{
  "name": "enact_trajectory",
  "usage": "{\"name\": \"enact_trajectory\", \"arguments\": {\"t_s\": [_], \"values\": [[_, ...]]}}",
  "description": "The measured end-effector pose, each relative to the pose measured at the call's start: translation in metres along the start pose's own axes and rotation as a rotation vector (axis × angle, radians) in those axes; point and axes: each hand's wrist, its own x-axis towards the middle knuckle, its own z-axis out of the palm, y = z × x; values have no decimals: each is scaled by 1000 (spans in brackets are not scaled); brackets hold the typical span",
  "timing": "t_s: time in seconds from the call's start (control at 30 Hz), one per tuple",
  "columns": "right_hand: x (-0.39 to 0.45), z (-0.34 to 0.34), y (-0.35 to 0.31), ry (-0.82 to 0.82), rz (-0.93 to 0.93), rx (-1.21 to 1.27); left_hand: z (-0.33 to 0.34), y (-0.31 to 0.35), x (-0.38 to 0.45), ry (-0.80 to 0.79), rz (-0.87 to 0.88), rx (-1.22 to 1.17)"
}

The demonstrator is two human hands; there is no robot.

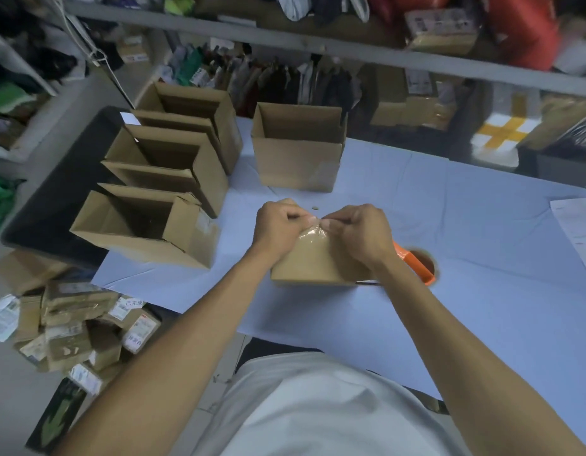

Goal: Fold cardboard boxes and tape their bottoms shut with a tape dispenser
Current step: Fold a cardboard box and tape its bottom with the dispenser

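On the table [482, 225], the dispenser [420, 266] lies right of the small box [309, 264]; open boxes [166, 179] stand left and behind.

Brown cardboard box [313, 263], orange tape dispenser [416, 263], pale blue table [466, 225]

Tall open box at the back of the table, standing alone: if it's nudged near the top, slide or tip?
The tall open box looks empty, so it is probably light and would slide easily on the blue table cover. It stands taller than the footprint that shows, so a push near the rim may well tip it. Its upright top flaps likely flex before the body moves.
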Motion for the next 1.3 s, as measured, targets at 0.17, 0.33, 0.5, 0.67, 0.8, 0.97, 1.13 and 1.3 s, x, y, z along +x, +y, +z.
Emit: {"name": "enact_trajectory", "arguments": {"t_s": [0.17, 0.33, 0.5, 0.67, 0.8, 0.97, 1.13, 1.3], "values": [[13, 3, 2, -107, -166, -299, -4, -4, 7, 9, 85, 46], [23, 8, 8, -59, -95, -102, -5, -3, 9, -22, 67, 91], [27, 13, 12, 17, -288, -261, -6, -12, 11, 43, 20, 132], [12, 16, 0, 353, -271, -437, -2, -7, 11, 150, 41, 194], [-17, 20, -14, 337, 36, -390, 2, 0, -7, 307, 103, 127], [-72, 31, -11, 462, 224, -226, 0, -15, -36, -96, 192, 143], [-108, 47, -12, 438, 430, 17, -19, -42, -29, -521, -282, 74], [-107, 47, -5, 356, 411, 206, -46, -64, -32, -454, -299, -58]]}}
